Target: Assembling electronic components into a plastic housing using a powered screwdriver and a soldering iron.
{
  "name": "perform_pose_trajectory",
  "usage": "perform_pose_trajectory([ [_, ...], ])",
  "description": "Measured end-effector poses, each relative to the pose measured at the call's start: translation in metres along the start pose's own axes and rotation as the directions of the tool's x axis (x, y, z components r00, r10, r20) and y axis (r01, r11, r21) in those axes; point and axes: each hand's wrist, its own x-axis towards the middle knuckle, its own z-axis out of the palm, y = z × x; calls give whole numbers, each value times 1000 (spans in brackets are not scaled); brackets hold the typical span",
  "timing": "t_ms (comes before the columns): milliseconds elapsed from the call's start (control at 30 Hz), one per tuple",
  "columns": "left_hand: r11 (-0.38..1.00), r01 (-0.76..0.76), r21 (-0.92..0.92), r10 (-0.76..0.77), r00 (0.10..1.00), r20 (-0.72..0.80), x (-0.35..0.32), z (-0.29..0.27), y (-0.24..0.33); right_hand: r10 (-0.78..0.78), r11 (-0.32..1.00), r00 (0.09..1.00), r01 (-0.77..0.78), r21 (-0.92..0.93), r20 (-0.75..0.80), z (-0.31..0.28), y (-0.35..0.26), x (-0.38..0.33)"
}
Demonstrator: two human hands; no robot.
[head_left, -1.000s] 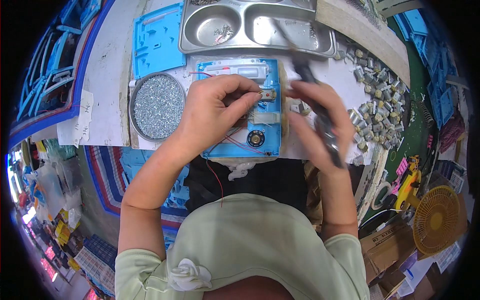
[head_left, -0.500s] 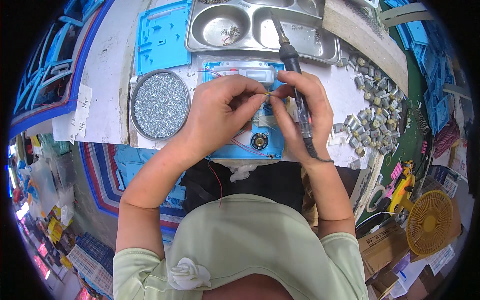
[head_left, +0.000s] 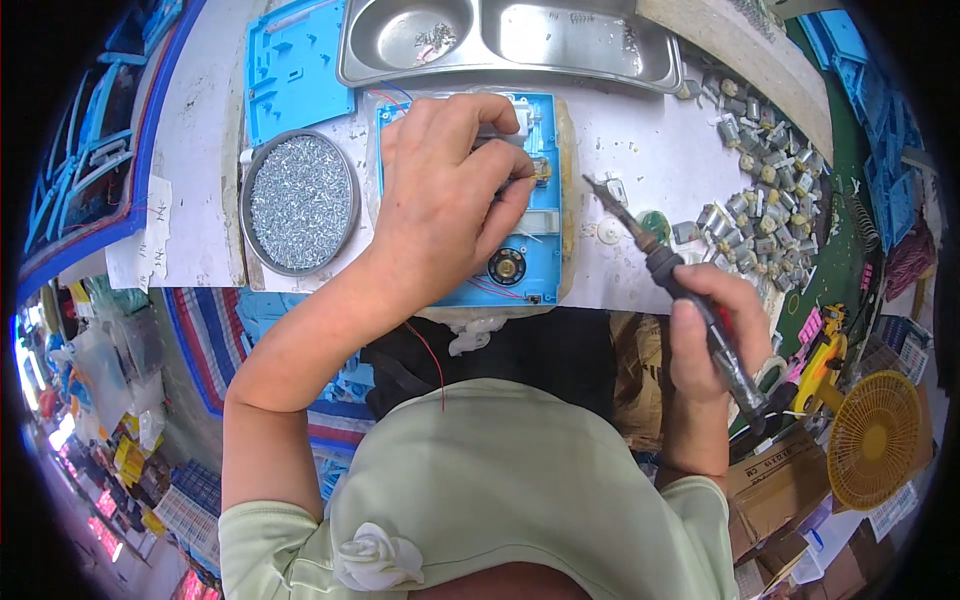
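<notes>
On the worktable lies a blue plastic housing (head_left: 548,262) with a round black speaker (head_left: 507,266) and thin red wires inside it. My left hand (head_left: 440,190) rests over its upper part, fingers curled and pinched close to a small yellowish part (head_left: 541,170). What sits between those fingertips is hidden. In my right hand (head_left: 720,325) is a soldering iron (head_left: 660,262), gripped by its dark handle, its tip slanting up and left over the table to the right of the housing. A loose motor (head_left: 613,188) lies near the tip.
A round tin of small screws (head_left: 302,203) stands left of the housing, below a blue plastic panel (head_left: 300,70). The metal compartment tray (head_left: 480,72) is at the back. Many small motors (head_left: 760,180) are heaped on the right, beside a wooden board (head_left: 745,70).
My right hand has drawn away from the left, down and right, swinging the soldering iron's tip down toward the table. My left hand has shifted slightly up, still over the housing.
</notes>
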Motion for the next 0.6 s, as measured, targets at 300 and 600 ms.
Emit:
perform_pose_trajectory([
  [300,999,2,48,-4,1000,25,0,0,0,-148,988,985,144,48,89,14,2,12],
  [600,999,2,49,-2,1000,14,-1,1,0,-166,986,980,163,32,108,16,3,15],
])
